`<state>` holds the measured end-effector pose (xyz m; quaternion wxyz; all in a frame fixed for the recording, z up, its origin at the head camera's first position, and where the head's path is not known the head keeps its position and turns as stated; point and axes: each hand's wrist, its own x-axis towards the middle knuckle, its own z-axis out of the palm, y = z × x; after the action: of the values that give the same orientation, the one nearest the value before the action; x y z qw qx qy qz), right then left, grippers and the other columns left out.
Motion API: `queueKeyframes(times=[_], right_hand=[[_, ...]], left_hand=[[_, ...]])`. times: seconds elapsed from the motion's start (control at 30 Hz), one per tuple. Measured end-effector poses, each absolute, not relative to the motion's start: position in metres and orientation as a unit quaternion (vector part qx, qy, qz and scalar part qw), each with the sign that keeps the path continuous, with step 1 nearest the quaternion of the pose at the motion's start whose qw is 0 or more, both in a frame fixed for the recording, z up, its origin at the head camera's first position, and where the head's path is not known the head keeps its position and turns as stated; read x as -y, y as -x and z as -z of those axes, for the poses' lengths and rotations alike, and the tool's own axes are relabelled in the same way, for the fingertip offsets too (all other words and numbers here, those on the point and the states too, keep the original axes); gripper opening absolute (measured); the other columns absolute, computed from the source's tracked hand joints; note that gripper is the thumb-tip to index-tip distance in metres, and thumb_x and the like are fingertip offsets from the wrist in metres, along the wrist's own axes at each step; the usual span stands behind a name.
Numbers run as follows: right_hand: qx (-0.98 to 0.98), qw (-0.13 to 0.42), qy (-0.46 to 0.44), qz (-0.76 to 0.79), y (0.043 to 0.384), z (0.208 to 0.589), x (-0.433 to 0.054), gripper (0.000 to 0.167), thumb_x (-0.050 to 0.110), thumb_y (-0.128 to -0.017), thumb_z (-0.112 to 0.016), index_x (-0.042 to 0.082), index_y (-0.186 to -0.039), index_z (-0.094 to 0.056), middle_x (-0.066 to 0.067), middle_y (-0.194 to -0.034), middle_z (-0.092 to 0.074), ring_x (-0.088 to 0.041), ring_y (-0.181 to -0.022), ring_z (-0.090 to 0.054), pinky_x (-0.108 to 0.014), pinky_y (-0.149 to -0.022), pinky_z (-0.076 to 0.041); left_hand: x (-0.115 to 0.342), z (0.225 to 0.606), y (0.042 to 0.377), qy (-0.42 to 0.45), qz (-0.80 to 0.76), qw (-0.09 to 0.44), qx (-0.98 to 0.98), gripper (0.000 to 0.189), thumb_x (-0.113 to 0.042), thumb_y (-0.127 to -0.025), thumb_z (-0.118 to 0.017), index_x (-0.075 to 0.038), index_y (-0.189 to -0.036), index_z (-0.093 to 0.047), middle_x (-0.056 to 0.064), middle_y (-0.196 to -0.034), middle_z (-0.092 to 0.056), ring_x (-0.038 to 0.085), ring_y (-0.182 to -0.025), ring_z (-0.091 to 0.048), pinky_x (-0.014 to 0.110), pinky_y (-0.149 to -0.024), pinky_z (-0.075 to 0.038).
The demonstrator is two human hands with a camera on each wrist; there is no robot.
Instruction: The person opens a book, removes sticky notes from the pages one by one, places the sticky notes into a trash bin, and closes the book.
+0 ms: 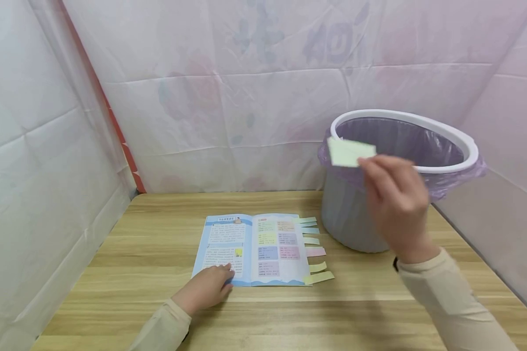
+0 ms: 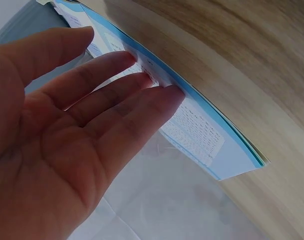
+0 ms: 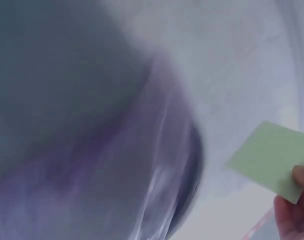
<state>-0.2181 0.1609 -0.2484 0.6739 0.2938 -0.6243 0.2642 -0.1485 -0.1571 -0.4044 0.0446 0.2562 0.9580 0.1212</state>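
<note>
A pale green sticky note [image 1: 351, 152] is pinched by one end between the thumb and fingers of my right hand [image 1: 399, 200], raised in front of the bin's rim. The right wrist view shows the same sticky note [image 3: 271, 160] held at its corner. My left hand [image 1: 208, 287] rests its fingertips on the lower left page of an open booklet [image 1: 290, 273]; its fingers look relaxed in the left wrist view. Coloured paper tabs [image 1: 314, 251] stick out along the booklet's right edge. Several coloured boxes of text fill the right page.
A grey bin [image 1: 351, 209] with a white rim and purple liner bag [image 1: 448, 185] stands at the right of the wooden table [image 1: 158, 234]. Pale printed sheets [image 1: 268, 97] hang behind and on both sides.
</note>
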Motion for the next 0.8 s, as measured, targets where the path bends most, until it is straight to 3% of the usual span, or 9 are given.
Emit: queueKeyframes(times=[0.1, 0.33, 0.5, 0.67, 0.8], right_hand=[[0.66, 0.665, -0.255, -0.24, 0.223, 0.231, -0.181, 0.017, -0.013, -0.085, -0.057, -0.005, -0.091, -0.071, -0.027, -0.084, -0.062, -0.048, -0.077, -0.053, -0.054, -0.07, -0.042], [0.812, 0.521, -0.184, -0.189, 0.237, 0.215, -0.23, 0.021, -0.007, -0.089, -0.05, -0.01, -0.093, -0.071, -0.029, -0.087, -0.061, -0.05, -0.081, -0.051, -0.06, -0.074, -0.037], [0.857, 0.457, -0.153, -0.182, 0.235, 0.209, -0.237, 0.026, -0.006, -0.088, -0.047, -0.01, -0.097, -0.07, -0.027, -0.088, -0.062, -0.05, -0.083, -0.051, -0.063, -0.074, -0.036], [0.829, 0.49, -0.191, -0.189, 0.228, 0.211, -0.228, 0.023, -0.005, -0.09, -0.05, -0.01, -0.102, -0.069, -0.028, -0.088, -0.06, -0.049, -0.081, -0.05, -0.06, -0.073, -0.037], [0.769, 0.515, -0.322, -0.201, 0.221, 0.233, -0.21, 0.019, 0.0, -0.093, -0.053, -0.007, -0.102, -0.069, -0.025, -0.089, -0.062, -0.044, -0.081, -0.054, -0.05, -0.076, -0.042]], left_hand=[[0.157, 0.405, 0.148, -0.253, -0.123, 0.049, -0.958, 0.027, -0.011, -0.089, -0.066, 0.007, -0.11, -0.067, 0.025, -0.119, -0.063, 0.037, -0.109, -0.062, 0.048, -0.093, -0.05], [0.158, 0.404, 0.148, -0.246, -0.125, 0.053, -0.96, 0.029, -0.01, -0.089, -0.066, 0.007, -0.112, -0.066, 0.025, -0.12, -0.062, 0.038, -0.11, -0.062, 0.049, -0.094, -0.049], [0.158, 0.403, 0.148, -0.246, -0.125, 0.056, -0.959, 0.029, -0.01, -0.089, -0.066, 0.007, -0.112, -0.066, 0.025, -0.121, -0.062, 0.038, -0.111, -0.061, 0.049, -0.094, -0.049], [0.16, 0.403, 0.147, -0.25, -0.123, 0.055, -0.959, 0.028, -0.01, -0.089, -0.066, 0.007, -0.112, -0.066, 0.025, -0.121, -0.062, 0.037, -0.11, -0.061, 0.049, -0.094, -0.049], [0.16, 0.403, 0.146, -0.253, -0.125, 0.051, -0.958, 0.028, -0.01, -0.089, -0.066, 0.007, -0.111, -0.066, 0.025, -0.12, -0.062, 0.038, -0.109, -0.062, 0.049, -0.093, -0.049]])
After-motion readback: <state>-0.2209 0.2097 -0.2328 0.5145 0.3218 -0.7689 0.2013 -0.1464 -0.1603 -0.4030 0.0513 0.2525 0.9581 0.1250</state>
